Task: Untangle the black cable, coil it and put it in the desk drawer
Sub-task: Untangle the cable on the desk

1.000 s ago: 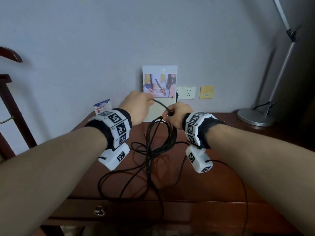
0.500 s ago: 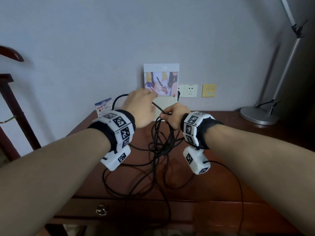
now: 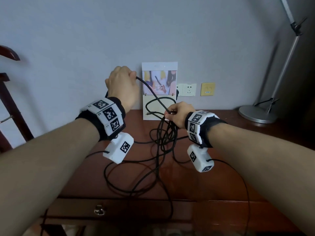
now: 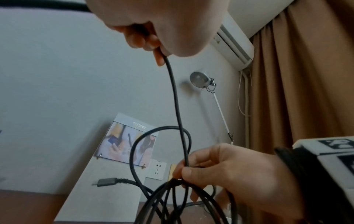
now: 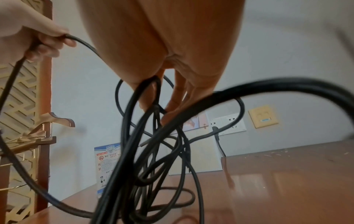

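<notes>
Above the desk (image 3: 221, 167), both fists clamped on the black cable (image 3: 153, 92); its plug (image 4: 107, 181) plain only from the left wrist.

Your work surface: a dark reddish-brown wooden desk (image 3: 238, 150) with a glossy top. On it you have loose loops of the black cable (image 3: 136, 176), a lamp's round silver base (image 3: 257, 114) at the far right corner, a white display board (image 3: 159, 108) standing against the wall, and a small printed card (image 5: 107, 169) standing at the left.
</notes>
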